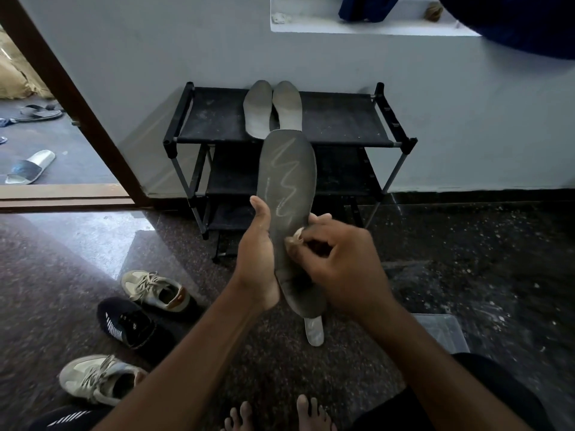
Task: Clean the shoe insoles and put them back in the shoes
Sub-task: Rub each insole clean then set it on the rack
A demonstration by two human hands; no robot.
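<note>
1. While the left hand (259, 259) props a dark grey insole (287, 194) upright, toe end up, its fingers are wrapped round the narrow waist from behind and its thumb lies along the near edge; held so, the flat face is turned toward the person for wiping.
2. Right hand (339, 262) is pinched round a small pale wad, seemingly a wipe or cloth (295, 239), pressed against the insole's face just beside the left thumb.
3. Above both hands a light zigzag streak (287, 175) runs up the insole, probably a smear left by the wiping, so cleaning of this piece looks partly done.
4. Beyond the raised insole, two more insoles (272, 110) lie side by side on the top shelf of a black shoe rack (342, 119), perhaps set apart to dry or to wait their turn.
5. Below the hands, a pale insole (313, 332) rests on the floor.
6. Left of the left forearm lie two beige sneakers (155, 290) and a black sneaker (130, 325), openings up, ready to receive insoles; none looks refitted yet.
</note>
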